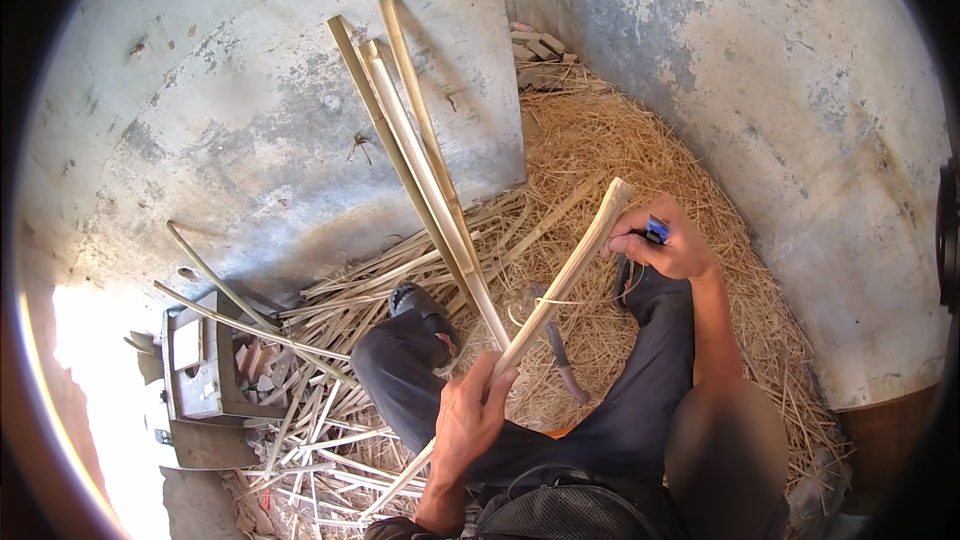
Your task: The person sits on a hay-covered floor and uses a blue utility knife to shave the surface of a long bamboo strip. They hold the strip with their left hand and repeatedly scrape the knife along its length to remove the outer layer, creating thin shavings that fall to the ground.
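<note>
A pale split bamboo strip (570, 278) slants across my lap, its broad upper end near the right hand. My left hand (470, 418) wraps around it at its lower part, fingers closed. Close to the upper end, my right hand (668, 240) is closed on a small dark tool with a blue part (656, 229); its kind is unclear and its working end is hidden. A thin curled shaving (516, 316) hangs by the strip. Between my legs, a curved blade with a brown handle (574, 382) lies on the shavings.
Several split bamboo poles (420, 155) lean against the grey wall (250, 110). Straw-like shavings (600, 125) cover the floor. Cut bamboo strips (340, 410) are heaped at left, beside a wooden box (205, 365) holding scraps. Stacked bricks (540, 45) sit in the far corner.
</note>
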Demonstrator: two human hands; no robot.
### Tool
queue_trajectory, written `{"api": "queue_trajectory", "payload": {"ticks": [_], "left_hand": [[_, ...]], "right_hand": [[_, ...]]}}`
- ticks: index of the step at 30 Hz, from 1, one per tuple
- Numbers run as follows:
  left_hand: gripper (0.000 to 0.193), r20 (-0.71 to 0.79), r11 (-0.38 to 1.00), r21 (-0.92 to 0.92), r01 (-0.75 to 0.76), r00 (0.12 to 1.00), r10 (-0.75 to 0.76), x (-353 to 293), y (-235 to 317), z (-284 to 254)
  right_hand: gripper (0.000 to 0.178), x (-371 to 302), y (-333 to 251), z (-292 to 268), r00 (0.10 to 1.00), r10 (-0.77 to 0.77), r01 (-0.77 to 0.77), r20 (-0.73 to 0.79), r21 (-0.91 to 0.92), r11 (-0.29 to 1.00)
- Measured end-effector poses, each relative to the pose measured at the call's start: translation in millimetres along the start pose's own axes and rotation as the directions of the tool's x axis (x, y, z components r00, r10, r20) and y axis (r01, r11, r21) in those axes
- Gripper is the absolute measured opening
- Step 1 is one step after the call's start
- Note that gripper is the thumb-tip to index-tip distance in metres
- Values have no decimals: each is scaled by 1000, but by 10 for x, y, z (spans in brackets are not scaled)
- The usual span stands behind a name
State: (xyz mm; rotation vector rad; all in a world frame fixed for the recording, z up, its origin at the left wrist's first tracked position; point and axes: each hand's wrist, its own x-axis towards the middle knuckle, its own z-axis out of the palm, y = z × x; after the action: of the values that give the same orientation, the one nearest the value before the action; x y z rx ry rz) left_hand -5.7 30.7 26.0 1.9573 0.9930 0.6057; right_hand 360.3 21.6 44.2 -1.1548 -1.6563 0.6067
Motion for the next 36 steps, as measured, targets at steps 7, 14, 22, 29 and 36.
{"api": "queue_trajectory", "payload": {"ticks": [7, 14, 22, 29, 36], "left_hand": [[14, -49, 999, 33, -24, 998, 26, -104, -73, -73], [21, -352, 961, -133, 243, 895, -275, -208, -562, -657], [28, 69, 690, -674, 264, 952, -297, -312, -538, -654], [30, 371, 565, -745, 354, 924, -90, -201, -475, -424], [38, 499, 560, -708, 430, 866, -35, -144, -442, -173]], "right_hand": [[9, -35, -96, -103, 997, -33, 31, 65, 28, 999], [24, -301, 123, -638, 844, 80, 38, -530, 208, 977], [33, 85, -221, 169, 934, 354, -351, -51, -314, 882], [40, 212, -565, 529, 967, 229, -201, -112, 213, 956], [39, 243, -557, 808, 981, 186, -144, -59, 428, 892]]}}
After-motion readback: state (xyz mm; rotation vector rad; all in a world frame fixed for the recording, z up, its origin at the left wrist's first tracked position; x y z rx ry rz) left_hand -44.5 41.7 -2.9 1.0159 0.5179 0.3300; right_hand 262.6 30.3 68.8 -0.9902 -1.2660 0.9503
